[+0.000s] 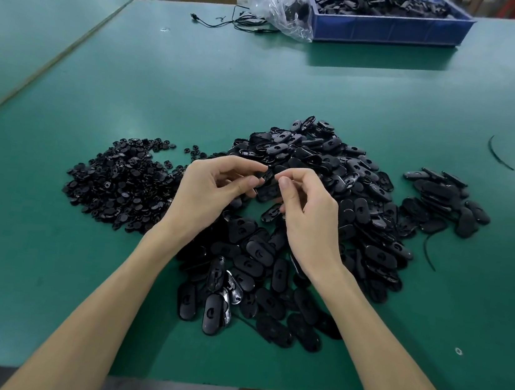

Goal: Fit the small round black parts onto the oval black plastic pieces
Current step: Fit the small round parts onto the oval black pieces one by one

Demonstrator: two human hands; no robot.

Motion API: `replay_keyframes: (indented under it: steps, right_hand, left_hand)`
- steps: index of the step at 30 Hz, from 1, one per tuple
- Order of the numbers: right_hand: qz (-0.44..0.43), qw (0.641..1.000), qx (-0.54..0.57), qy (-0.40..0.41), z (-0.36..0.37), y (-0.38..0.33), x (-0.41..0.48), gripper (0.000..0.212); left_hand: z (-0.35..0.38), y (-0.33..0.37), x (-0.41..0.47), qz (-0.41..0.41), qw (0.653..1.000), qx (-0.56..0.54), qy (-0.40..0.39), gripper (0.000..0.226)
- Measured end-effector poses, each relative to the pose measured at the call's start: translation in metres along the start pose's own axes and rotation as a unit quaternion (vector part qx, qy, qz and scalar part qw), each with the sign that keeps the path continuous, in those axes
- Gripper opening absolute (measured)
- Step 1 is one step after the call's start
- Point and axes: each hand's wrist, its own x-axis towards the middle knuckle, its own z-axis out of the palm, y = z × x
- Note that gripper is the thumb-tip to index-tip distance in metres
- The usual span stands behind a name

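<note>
Firstly, rounds [121, 177]: loose heap on the table [44, 265], left, just beside the left hand; likely kept there for easy picking.
Left hand [210, 192]: raised over the ovals, fingers curled, thumb and fingertips pinching the held piece.
Held piece [267, 176]: black, between both hands, mostly hidden by fingers; oval or round, cannot tell.
Right hand [308, 211]: fingers curled, thumb and forefinger pinched at the same spot, apparently pressing the fit.
Ovals [273, 262]: large central heap under and around both hands; probably unfitted stock.
Side pile [441, 202]: fewer ovals, set apart right; probably finished.
Bin [392, 29]: far right, not in reach.
</note>
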Motion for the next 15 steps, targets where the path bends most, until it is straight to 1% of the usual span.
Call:
replay_keyframes:
  steps: [6,12,15]
  right_hand:
    - [0.007,1.0,0.018,0.009,-0.0006,0.0,0.0006,0.012]
    - [0.007,0.999,0.033,0.031,-0.0013,-0.0012,0.0008,0.013]
    - [0.014,0.998,0.04,0.041,-0.0019,-0.0013,0.0014,0.014]
  left_hand:
    - [-0.0022,-0.0004,0.0012,0.008,1.0,-0.013,-0.004,0.019]
    - [-0.0027,-0.0016,0.0033,-0.017,0.993,-0.113,0.008,0.019]
    - [-0.0041,-0.001,0.0035,-0.025,0.99,-0.139,-0.002,0.022]
